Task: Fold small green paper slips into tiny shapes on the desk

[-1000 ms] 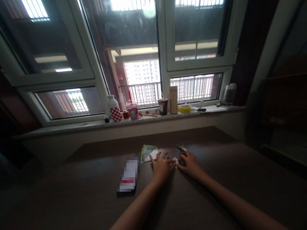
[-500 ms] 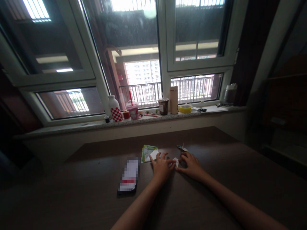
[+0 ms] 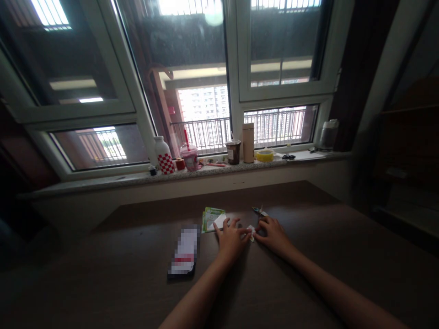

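A small white piece of paper (image 3: 251,233) with some colored print lies low over the tabletop between my two hands. My left hand (image 3: 230,238) holds its left side at the index finger; the other fingers are spread toward a stack of green-and-white packets (image 3: 208,219). The left thumb is hidden. My right hand (image 3: 273,235) is closed at the paper's right edge, thumb and index finger close together. Just beyond the right fingers lies a small pointed tool (image 3: 258,211), partly covered, whose kind I cannot make out.
A phone (image 3: 184,251) with a blurred screen lies left of my left forearm on the brown table (image 3: 137,242). Along the windowsill (image 3: 219,170) stand a checkered bottle (image 3: 165,157), drink cups (image 3: 233,153), a tan flask (image 3: 248,144), yellow tape (image 3: 265,156) and black scissors (image 3: 288,157).
My right thumb has shifted up toward the index finger, uncovering the paper's lower edge. My left hand has hardly moved.
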`<state>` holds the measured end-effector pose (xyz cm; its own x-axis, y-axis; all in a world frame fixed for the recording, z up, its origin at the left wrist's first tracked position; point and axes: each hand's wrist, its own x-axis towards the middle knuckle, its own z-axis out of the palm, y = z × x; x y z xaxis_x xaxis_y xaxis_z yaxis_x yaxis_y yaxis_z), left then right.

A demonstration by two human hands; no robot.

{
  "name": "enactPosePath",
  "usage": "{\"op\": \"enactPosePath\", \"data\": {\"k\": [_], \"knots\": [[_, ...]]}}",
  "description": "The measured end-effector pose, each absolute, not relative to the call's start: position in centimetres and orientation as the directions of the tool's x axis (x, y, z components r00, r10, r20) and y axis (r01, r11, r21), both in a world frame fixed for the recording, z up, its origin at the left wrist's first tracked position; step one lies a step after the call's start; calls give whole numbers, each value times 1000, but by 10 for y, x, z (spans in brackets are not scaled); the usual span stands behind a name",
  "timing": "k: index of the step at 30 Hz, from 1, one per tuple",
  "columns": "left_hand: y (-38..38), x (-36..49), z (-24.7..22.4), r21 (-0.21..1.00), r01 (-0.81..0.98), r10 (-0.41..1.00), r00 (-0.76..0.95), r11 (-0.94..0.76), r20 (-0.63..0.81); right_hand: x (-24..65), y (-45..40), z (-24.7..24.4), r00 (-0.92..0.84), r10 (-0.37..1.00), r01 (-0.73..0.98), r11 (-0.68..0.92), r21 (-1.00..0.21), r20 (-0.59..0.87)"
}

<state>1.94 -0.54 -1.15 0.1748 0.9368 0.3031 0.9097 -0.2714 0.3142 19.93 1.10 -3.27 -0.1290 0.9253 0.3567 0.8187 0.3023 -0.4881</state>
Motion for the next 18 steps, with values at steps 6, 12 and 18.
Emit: {"op": "enactPosePath", "data": {"k": [6, 12, 18], "knots": [[-8, 19, -8, 306, 914, 942, 177, -265, 286, 200, 8, -33, -153, 919, 804, 330, -495, 364], [-8, 19, -10, 299, 912, 931, 181, -280, 317, 201, 5, -35, -171, 914, 782, 353, -513, 368], [-8, 19, -9, 308, 912, 931, 166, -270, 324, 209, 15, -40, -140, 910, 679, 375, -632, 390]]}}
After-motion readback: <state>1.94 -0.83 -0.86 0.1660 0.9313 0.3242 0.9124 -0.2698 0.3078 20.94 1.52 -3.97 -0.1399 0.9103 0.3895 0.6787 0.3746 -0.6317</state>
